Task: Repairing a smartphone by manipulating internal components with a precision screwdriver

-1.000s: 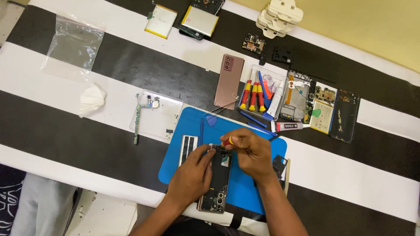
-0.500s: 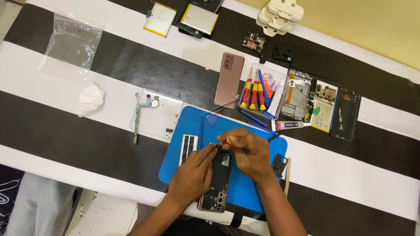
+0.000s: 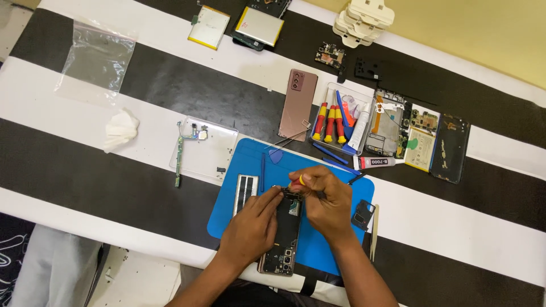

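1. The opened phone (image 3: pixel 282 236) lies lengthways on the blue mat (image 3: pixel 335 239), near the front edge of the striped worktop (image 3: pixel 74 170), its inner parts facing up.
2. The left hand (image 3: pixel 253 227) lies over the phone's left side, fingers curled down on its frame near the top end; the grip is closed on the phone and steadies it.
3. The right hand (image 3: pixel 324 199) pinches a small screwdriver (image 3: pixel 300 180) with a yellow and red handle, its tip hidden over the phone's top end; that grip is tight around the tool.
4. To do this well, I judge the driver should stand upright over the screw with light downward pressure, turned by the fingertips, while the left hand keeps the frame from sliding.
5. On the mat lie a silver ribbed part (image 3: pixel 246 192), a blue pick (image 3: pixel 276 155), a thin blue pry tool (image 3: pixel 263 170) and a dark camera frame (image 3: pixel 363 214); tweezers (image 3: pixel 373 239) lie at its right edge.
6. Further out: a clear tray (image 3: pixel 207 150) with a green board strip, a tool box (image 3: pixel 341 119) of red and yellow drivers, a bronze back cover (image 3: pixel 298 104), a glue tube (image 3: pixel 375 162), and two more stripped phone parts.
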